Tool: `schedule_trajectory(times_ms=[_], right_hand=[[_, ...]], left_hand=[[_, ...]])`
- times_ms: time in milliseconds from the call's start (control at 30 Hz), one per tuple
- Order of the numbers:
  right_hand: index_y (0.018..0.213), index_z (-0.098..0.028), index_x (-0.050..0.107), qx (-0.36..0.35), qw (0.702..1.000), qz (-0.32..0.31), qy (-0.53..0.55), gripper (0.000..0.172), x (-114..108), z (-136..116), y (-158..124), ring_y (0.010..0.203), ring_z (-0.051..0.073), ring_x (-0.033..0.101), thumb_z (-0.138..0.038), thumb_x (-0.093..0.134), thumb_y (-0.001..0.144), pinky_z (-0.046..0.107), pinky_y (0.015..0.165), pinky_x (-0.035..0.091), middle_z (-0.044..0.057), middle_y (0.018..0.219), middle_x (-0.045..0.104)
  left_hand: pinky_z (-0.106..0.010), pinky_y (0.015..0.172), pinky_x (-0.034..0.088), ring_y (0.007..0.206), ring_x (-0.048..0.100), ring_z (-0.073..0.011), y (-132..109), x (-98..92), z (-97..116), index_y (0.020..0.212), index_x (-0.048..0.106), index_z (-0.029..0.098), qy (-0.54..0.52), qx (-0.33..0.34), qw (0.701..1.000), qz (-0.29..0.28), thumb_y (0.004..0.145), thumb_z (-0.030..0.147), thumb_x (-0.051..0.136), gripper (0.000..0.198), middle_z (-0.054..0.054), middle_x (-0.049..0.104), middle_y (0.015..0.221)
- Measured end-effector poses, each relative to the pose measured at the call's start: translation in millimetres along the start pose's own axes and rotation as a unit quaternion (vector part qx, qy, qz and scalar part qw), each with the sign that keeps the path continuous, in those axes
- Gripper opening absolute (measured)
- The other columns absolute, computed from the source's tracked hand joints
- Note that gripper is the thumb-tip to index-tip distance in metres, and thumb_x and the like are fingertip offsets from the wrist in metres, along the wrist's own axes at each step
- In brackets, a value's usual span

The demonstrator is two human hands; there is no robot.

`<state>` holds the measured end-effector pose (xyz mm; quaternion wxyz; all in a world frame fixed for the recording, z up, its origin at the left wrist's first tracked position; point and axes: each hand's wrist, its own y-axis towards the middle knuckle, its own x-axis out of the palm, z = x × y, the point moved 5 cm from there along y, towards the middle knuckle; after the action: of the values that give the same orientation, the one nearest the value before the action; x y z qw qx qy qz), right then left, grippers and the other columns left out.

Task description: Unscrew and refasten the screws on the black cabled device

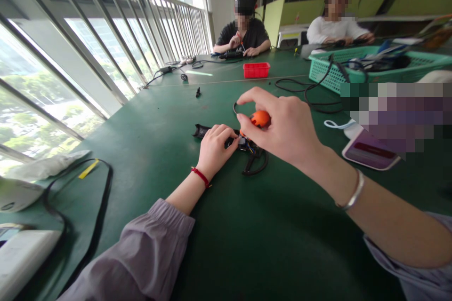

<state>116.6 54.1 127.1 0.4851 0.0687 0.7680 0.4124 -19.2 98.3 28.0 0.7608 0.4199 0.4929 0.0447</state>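
My left hand (pixel 214 149) rests on the green table (pixel 254 225), its fingers curled and pressing down a small black device (pixel 205 130) with wires showing at its end. My right hand (pixel 278 124) hovers just above it, fingers pinched around the orange handle of a screwdriver (pixel 260 118) that points down at the device. A black cable loop (pixel 256 165) lies under and beside the device. A red string sits on my left wrist, a silver bangle on my right.
A phone (pixel 369 153) lies to the right. A red tray (pixel 256 70) and a green basket (pixel 374 68) with cables stand farther back. Two other people sit at the far end. Black cable (pixel 102 197) and white items lie at my left. Windows run along the left.
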Motion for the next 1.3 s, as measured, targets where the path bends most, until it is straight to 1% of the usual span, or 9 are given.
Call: schedule_trajectory(times_ms=[100,267,400,533,733,933,1100,1200,1300], right_hand=[[0.111,-0.02,0.053,-0.013,1.0,0.0,0.024,0.039,-1.4,-4.6,-0.3,0.058,0.014,0.052,-0.036,0.054,0.076,0.025,0.052,0.032,0.001,0.077,0.063],[0.099,-0.02,0.057,0.012,1.0,0.0,-0.022,0.028,5.6,-1.5,-2.4,0.052,0.015,0.051,-0.04,0.051,0.08,0.026,0.051,0.03,-0.001,0.058,0.055],[0.108,-0.02,0.051,0.004,1.0,0.01,0.003,0.034,7.3,-0.5,-2.3,0.055,0.014,0.052,-0.026,0.054,0.075,0.024,0.051,0.031,-0.001,0.07,0.061],[0.099,-0.02,0.054,-0.012,1.0,0.003,0.016,0.026,4.3,-2.9,-1.5,0.054,0.012,0.05,-0.024,0.054,0.074,0.023,0.049,0.031,-0.001,0.074,0.061],[0.08,-0.02,0.058,0.012,1.0,0.02,-0.011,0.022,2.6,0.0,-3.0,0.052,0.012,0.049,-0.042,0.051,0.081,0.025,0.051,0.03,-0.002,0.056,0.054],[0.094,-0.02,0.058,-0.018,1.0,0.008,0.019,0.021,0.2,-6.2,-1.7,0.059,0.013,0.051,-0.028,0.054,0.074,0.025,0.053,0.034,0.0,0.076,0.061],[0.076,-0.02,0.059,0.01,1.0,0.007,-0.028,0.024,-1.5,-1.0,-1.2,0.053,0.013,0.048,-0.04,0.049,0.081,0.025,0.051,0.028,-0.002,0.054,0.051],[0.086,-0.02,0.06,0.011,1.0,0.014,-0.022,0.021,-2.9,-1.3,-1.1,0.054,0.013,0.049,-0.037,0.049,0.081,0.025,0.051,0.03,-0.001,0.059,0.055],[0.103,-0.02,0.057,0.005,1.0,0.013,-0.009,0.03,-2.9,-4.0,-1.2,0.061,0.014,0.052,-0.036,0.053,0.078,0.025,0.052,0.032,0.001,0.074,0.061]], left_hand=[[-0.027,0.07,0.044,0.075,0.055,-0.0163,-0.1,-0.9,-0.9,0.071,0.054,0.02,-0.001,-0.002,1.0,0.023,0.081,0.024,0.057,0.011,0.0,0.058,0.074],[-0.028,0.07,0.044,0.076,0.055,-0.0171,-0.4,0.8,-2.1,0.073,0.055,0.02,0.005,0.006,1.0,0.02,0.082,0.028,0.055,0.013,-0.001,0.06,0.076],[-0.028,0.07,0.044,0.077,0.056,-0.017,0.1,-0.5,0.7,0.078,0.056,0.019,0.004,0.013,1.0,0.012,0.084,0.031,0.054,0.014,-0.002,0.061,0.078],[-0.028,0.07,0.044,0.077,0.056,-0.017,-0.1,-1.3,4.4,0.084,0.059,0.018,0.014,0.032,0.999,0.011,0.084,0.028,0.053,0.011,-0.003,0.061,0.08],[-0.029,0.071,0.044,0.079,0.056,-0.0178,-0.3,0.0,0.1,0.077,0.061,0.019,0.016,0.026,0.999,0.016,0.087,0.03,0.05,0.018,-0.003,0.063,0.079],[-0.028,0.071,0.043,0.078,0.056,-0.0171,-1.3,0.1,0.0,0.079,0.058,0.019,0.025,0.013,0.999,0.015,0.083,0.028,0.055,0.01,-0.002,0.06,0.078],[-0.029,0.072,0.043,0.077,0.056,-0.0173,-0.2,-1.9,4.4,0.075,0.057,0.02,0.026,0.019,0.999,0.016,0.079,0.022,0.055,0.005,-0.001,0.061,0.077],[-0.029,0.069,0.043,0.075,0.056,-0.017,0.9,-2.7,3.7,0.074,0.056,0.019,0.018,0.011,1.0,0.011,0.08,0.022,0.054,0.007,-0.001,0.061,0.075],[-0.028,0.069,0.043,0.074,0.056,-0.0168,0.8,-2.6,0.7,0.073,0.056,0.019,0.011,0.002,1.0,0.013,0.08,0.024,0.055,0.009,-0.001,0.06,0.074]])
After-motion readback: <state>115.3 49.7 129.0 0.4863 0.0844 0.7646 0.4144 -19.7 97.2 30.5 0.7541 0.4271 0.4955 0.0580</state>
